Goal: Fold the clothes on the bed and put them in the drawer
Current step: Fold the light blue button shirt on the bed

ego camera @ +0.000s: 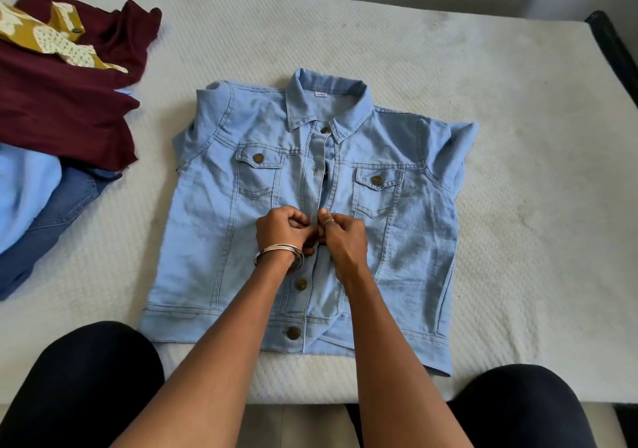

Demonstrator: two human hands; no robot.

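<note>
A light blue denim jacket (407, 226) lies flat and front-up on the white bed (518, 102), collar pointing away from me, sleeves tucked under. My left hand (281, 228) and my right hand (341, 237) meet at the middle of the front placket, fingers curled and pinching the two edges of the fabric at a button. Two brass buttons lower on the placket are visible below my wrists. The drawer is not in view.
A pile of other clothes lies at the left: a maroon garment (62, 102), a mustard patterned piece (51, 38), a pale blue item (24, 195) and dark jeans (58, 220). My knees are at the bed's near edge. A dark bed frame corner (611, 50) shows at the right.
</note>
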